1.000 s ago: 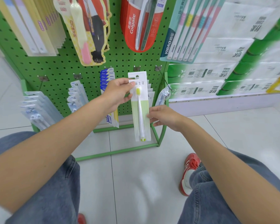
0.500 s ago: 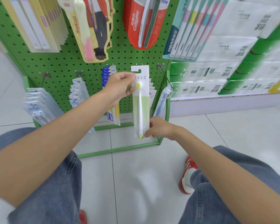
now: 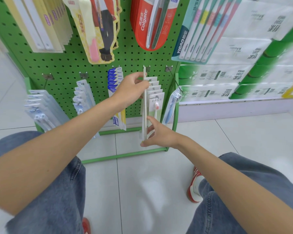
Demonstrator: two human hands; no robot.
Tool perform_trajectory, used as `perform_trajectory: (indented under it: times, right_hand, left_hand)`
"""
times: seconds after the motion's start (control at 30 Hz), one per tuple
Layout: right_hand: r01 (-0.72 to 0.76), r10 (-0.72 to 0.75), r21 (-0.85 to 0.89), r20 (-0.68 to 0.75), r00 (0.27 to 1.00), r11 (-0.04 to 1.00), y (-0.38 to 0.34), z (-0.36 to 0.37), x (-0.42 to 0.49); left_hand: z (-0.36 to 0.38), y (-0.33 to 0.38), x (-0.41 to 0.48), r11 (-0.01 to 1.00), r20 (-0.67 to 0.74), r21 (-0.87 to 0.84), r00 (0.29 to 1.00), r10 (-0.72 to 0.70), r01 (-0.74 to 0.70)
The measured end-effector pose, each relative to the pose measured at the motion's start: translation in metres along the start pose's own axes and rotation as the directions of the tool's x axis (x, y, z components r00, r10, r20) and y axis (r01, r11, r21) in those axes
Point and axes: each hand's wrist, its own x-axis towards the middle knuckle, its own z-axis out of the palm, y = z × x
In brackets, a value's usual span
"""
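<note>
Head view: jeans (image 3: 54, 191) and a red shoe (image 3: 194, 186) lie nearest, over white floor tiles. Beyond them, the right hand (image 3: 159, 135) pinches the bottom of a toothbrush pack (image 3: 144, 112) between thumb and curled fingers. The pack stands upright, edge-on. The left hand (image 3: 130, 91) clamps its upper part, just beside the hung packs (image 3: 156, 98) on the green pegboard (image 3: 66, 68).

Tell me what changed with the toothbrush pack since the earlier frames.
The toothbrush pack rose toward the hook and turned from face-on to edge-on. The right hand slid from its side down to its bottom end. The left hand still pinches its top; the hanging packs stayed put.
</note>
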Motion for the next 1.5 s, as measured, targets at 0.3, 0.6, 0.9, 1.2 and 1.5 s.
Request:
perform_trajectory:
  times: [0.3, 0.6, 0.9, 1.2, 1.5]
  right_hand:
    - [0.049, -0.043, 0.058, -0.110, 0.993, 0.997, 0.004, 0.001, 0.006]
    - [0.058, -0.047, 0.056, -0.180, 0.983, 0.997, -0.005, -0.016, 0.004]
    - [0.200, -0.052, 0.258, -0.486, 0.872, 0.945, -0.032, -0.052, -0.008]
    - [0.268, -0.013, 0.350, -0.588, 0.809, 0.898, -0.040, -0.068, -0.012]
    - [0.216, -0.124, 0.079, -0.609, 0.783, 0.973, -0.035, -0.044, -0.003]
  left_hand:
    - [-0.001, 0.000, -0.001, 0.996, -0.053, -0.086, 0.998, -0.027, 0.022]
    - [0.002, 0.002, -0.006, 0.929, 0.053, -0.312, 0.980, -0.194, 0.201]
    - [0.017, -0.002, -0.013, 0.941, 0.181, -0.253, 0.967, -0.181, 0.223]
    - [0.021, -0.005, -0.014, 0.937, 0.263, -0.245, 0.947, -0.184, 0.250]
    - [0.021, -0.012, -0.007, 0.872, 0.193, -0.395, 0.954, -0.228, 0.288]
